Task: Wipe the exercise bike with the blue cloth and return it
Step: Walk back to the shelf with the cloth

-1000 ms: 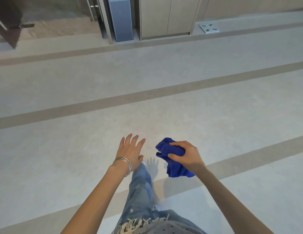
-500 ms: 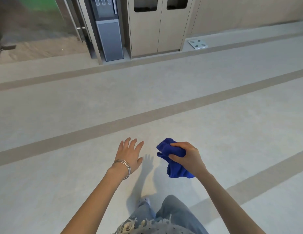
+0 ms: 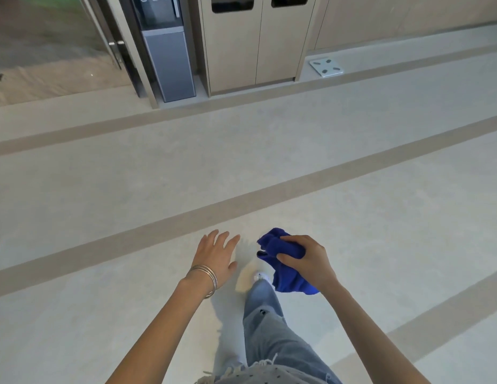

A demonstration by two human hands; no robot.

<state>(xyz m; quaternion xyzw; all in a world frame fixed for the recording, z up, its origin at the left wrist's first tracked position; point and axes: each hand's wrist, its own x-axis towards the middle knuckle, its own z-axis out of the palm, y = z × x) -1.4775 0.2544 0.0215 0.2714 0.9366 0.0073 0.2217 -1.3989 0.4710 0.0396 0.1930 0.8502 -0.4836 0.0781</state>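
My right hand [image 3: 308, 260] grips a bunched blue cloth [image 3: 286, 275] in front of me, low and right of centre; part of the cloth hangs below the fist. My left hand [image 3: 215, 254] is held out beside it, flat, fingers apart and holding nothing, with thin silver bangles at the wrist. A gap separates the two hands. The exercise bike is not in view.
Pale floor with tan stripes [image 3: 241, 198] stretches ahead. At the far wall stand a grey water dispenser [image 3: 167, 51], a beige two-door cabinet [image 3: 253, 42] and a white scale [image 3: 326, 67] on the floor. A glass door [image 3: 47, 37] is at far left. My jeans leg [image 3: 264, 309] steps forward.
The view has moved closer to the cabinet and dispenser. A leg has swung forward under the hands. Both hands keep the same pose, the cloth still held.
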